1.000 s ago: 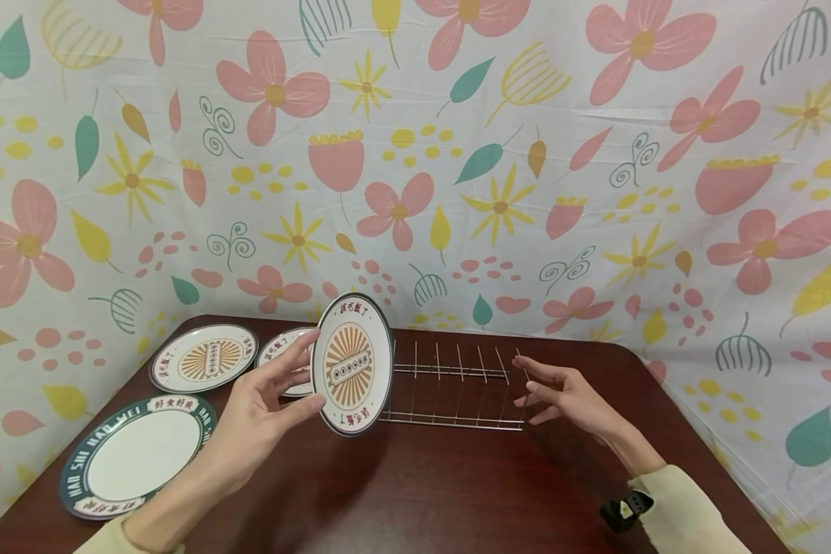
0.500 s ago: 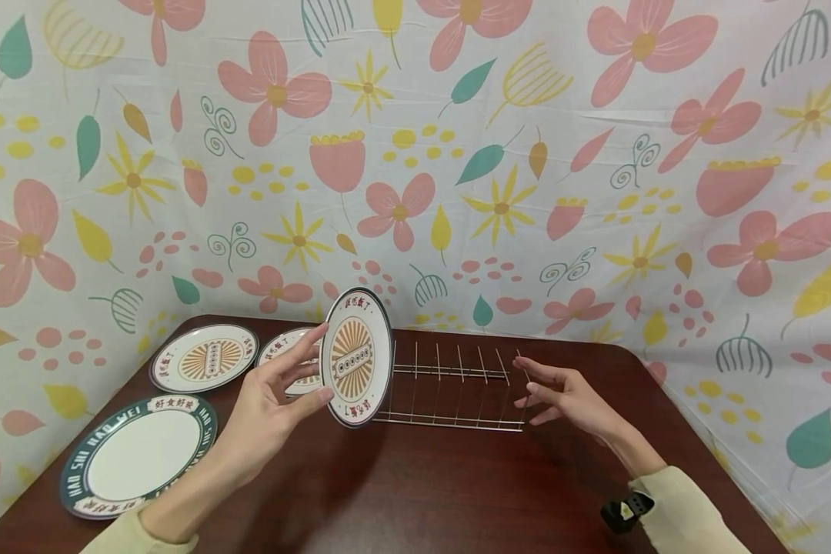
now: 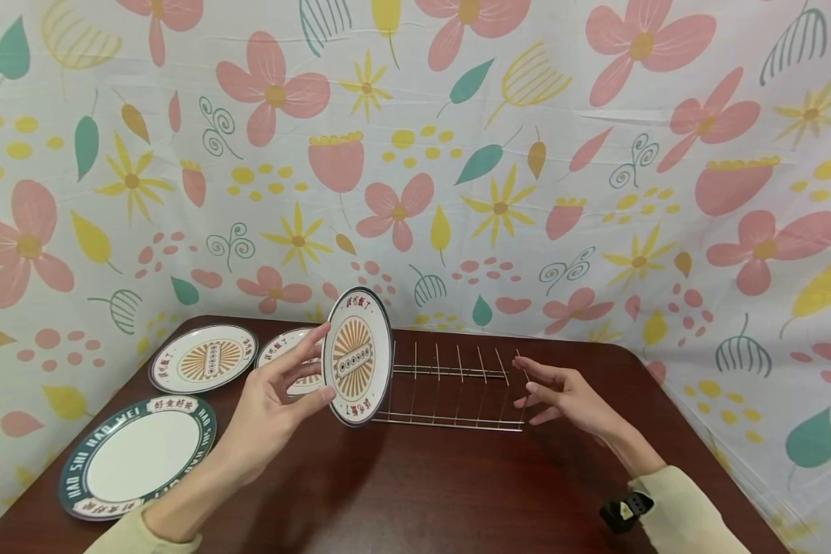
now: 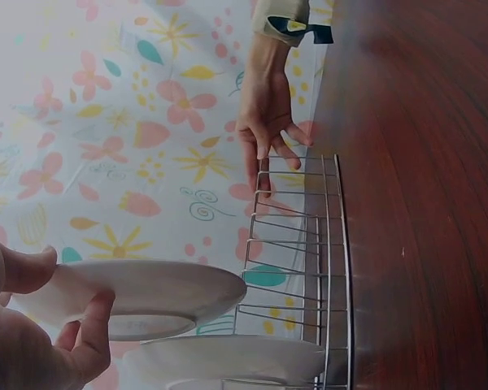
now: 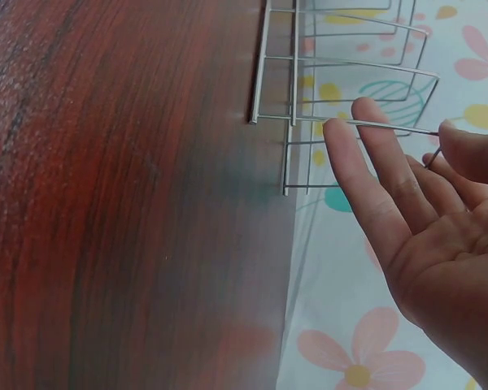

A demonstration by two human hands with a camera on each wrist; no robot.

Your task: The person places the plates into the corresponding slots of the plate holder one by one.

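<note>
Plate point(image 4: 146, 284) in left hand point(image 4: 28, 337), contact with wire rack point(image 4: 328, 244) unclear

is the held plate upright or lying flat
Upright: in the left wrist view, the held plate stands roughly square to the table.

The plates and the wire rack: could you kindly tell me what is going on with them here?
A person's left grip holds a patterned plate, tilted up, near the left end of the wire rack. The right grip pinches the wire at the rack's right end. The left wrist view shows another plate standing in the rack. On the left side of the table lie a green-rimmed plate and two more patterned plates, one partly hidden.
</note>
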